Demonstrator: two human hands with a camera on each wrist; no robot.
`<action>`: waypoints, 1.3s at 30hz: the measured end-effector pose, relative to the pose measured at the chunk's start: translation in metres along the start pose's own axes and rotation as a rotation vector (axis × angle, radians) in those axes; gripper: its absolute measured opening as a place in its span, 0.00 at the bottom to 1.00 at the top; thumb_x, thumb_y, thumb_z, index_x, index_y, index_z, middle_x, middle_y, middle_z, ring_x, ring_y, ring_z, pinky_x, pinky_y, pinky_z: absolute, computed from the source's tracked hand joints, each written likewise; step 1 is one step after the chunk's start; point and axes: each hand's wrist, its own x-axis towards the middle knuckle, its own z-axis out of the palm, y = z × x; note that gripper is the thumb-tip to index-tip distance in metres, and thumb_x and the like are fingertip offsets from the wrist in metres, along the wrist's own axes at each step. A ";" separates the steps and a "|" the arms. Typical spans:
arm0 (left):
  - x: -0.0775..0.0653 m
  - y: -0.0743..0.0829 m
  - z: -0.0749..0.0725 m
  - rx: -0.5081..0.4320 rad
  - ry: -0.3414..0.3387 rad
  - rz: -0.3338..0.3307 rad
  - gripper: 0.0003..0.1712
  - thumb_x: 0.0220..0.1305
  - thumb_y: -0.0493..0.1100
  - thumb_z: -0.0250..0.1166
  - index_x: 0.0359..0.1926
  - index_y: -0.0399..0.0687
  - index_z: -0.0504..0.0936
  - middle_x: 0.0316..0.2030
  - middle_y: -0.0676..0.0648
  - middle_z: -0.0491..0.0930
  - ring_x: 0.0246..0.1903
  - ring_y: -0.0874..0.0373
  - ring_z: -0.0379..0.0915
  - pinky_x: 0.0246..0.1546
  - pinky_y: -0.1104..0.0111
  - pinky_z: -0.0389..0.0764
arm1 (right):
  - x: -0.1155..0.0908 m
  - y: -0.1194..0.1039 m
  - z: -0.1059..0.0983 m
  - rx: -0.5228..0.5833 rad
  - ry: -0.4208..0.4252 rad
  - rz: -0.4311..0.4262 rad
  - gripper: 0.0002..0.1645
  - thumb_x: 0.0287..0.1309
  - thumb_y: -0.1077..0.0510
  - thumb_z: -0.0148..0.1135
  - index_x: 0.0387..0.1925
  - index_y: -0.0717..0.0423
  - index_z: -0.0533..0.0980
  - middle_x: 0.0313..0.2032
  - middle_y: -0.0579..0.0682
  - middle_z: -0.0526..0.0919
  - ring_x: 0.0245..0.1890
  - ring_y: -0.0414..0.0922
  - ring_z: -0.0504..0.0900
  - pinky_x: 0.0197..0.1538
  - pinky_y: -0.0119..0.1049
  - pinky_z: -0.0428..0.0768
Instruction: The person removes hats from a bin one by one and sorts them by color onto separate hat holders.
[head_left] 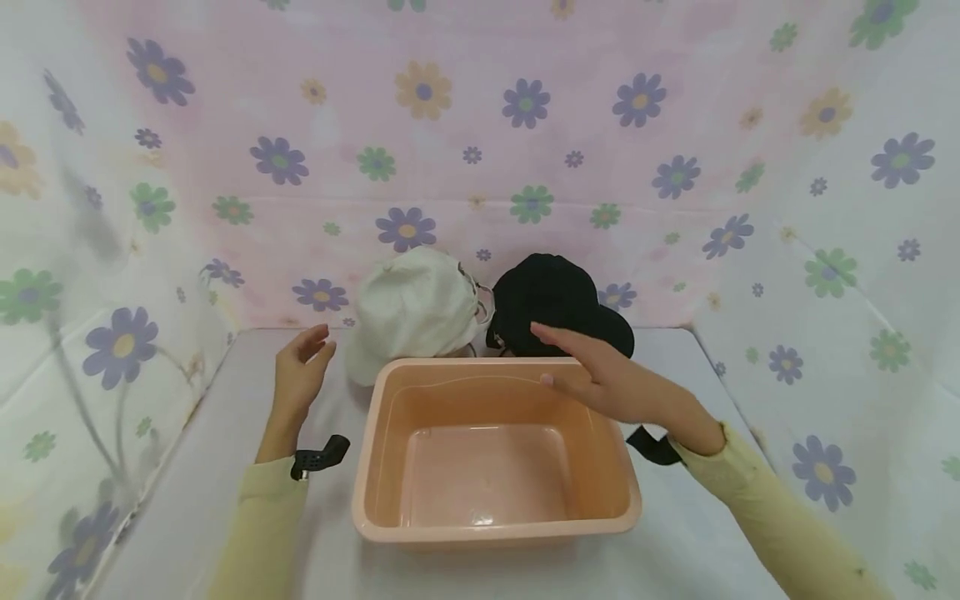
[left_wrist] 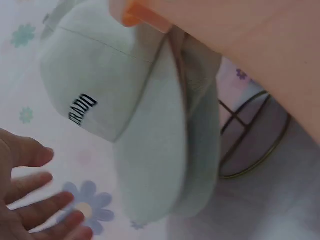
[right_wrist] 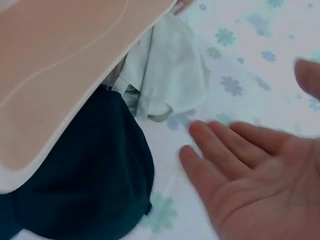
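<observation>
A peach plastic basin [head_left: 487, 475] stands on the white table with nothing inside. Behind it sit a white cap [head_left: 416, 304] and a black cap [head_left: 551, 304] side by side. Dark lettering marks the front of the white cap [left_wrist: 100, 75] in the left wrist view, where a second pale brim shows beneath the first. My left hand [head_left: 302, 375] hovers left of the basin, fingers loosely bent, holding nothing. Over the basin's far right corner is my right hand [head_left: 611, 379], its fingers extended, also holding nothing. The right wrist view shows that palm near the black cap [right_wrist: 95, 170].
A thin metal wire stand [left_wrist: 250, 130] shows beside the white cap's brims. Flower-printed cloth [head_left: 480, 125] hangs behind and on both sides of the table [head_left: 315, 533]. Black camera straps [head_left: 321, 456] are on both wrists.
</observation>
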 end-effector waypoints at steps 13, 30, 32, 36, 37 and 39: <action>-0.001 -0.037 0.009 -0.376 -0.217 -0.416 0.40 0.80 0.40 0.50 0.79 0.29 0.39 0.75 0.27 0.52 0.56 0.55 0.79 0.61 0.68 0.77 | 0.137 0.018 0.012 0.474 0.253 0.060 0.29 0.81 0.55 0.44 0.75 0.64 0.61 0.69 0.63 0.70 0.67 0.59 0.73 0.70 0.48 0.72; 0.024 -0.034 0.018 -0.996 -0.225 -0.495 0.18 0.79 0.43 0.51 0.64 0.49 0.62 0.50 0.56 0.76 0.51 0.68 0.75 0.50 0.77 0.79 | 0.188 0.019 0.009 0.698 0.098 0.361 0.28 0.82 0.49 0.42 0.63 0.68 0.70 0.47 0.56 0.78 0.46 0.47 0.79 0.66 0.43 0.76; 0.027 -0.029 0.018 -1.018 -0.208 -0.466 0.13 0.78 0.42 0.52 0.59 0.48 0.65 0.44 0.56 0.80 0.46 0.68 0.78 0.48 0.77 0.80 | 0.190 0.018 0.007 0.716 0.065 0.376 0.28 0.82 0.48 0.40 0.60 0.69 0.71 0.41 0.52 0.77 0.40 0.44 0.76 0.63 0.43 0.76; 0.034 -0.019 0.014 -1.019 -0.190 -0.430 0.12 0.78 0.41 0.52 0.58 0.46 0.65 0.41 0.55 0.81 0.43 0.67 0.80 0.45 0.77 0.81 | 0.193 0.017 0.004 0.737 0.010 0.422 0.30 0.82 0.44 0.38 0.58 0.67 0.72 0.37 0.50 0.75 0.35 0.44 0.73 0.57 0.46 0.74; 0.035 -0.016 0.012 -1.011 -0.193 -0.423 0.12 0.78 0.41 0.52 0.58 0.46 0.65 0.41 0.55 0.81 0.43 0.67 0.80 0.44 0.77 0.81 | 0.194 0.017 0.004 0.739 0.000 0.434 0.31 0.81 0.43 0.38 0.59 0.66 0.72 0.39 0.51 0.75 0.36 0.44 0.74 0.56 0.46 0.74; 0.038 -0.011 0.009 -0.995 -0.204 -0.406 0.13 0.78 0.41 0.52 0.58 0.45 0.64 0.42 0.55 0.80 0.43 0.67 0.80 0.44 0.77 0.81 | 0.195 0.017 0.003 0.761 -0.004 0.456 0.32 0.81 0.42 0.39 0.62 0.64 0.71 0.45 0.52 0.76 0.40 0.46 0.75 0.56 0.44 0.75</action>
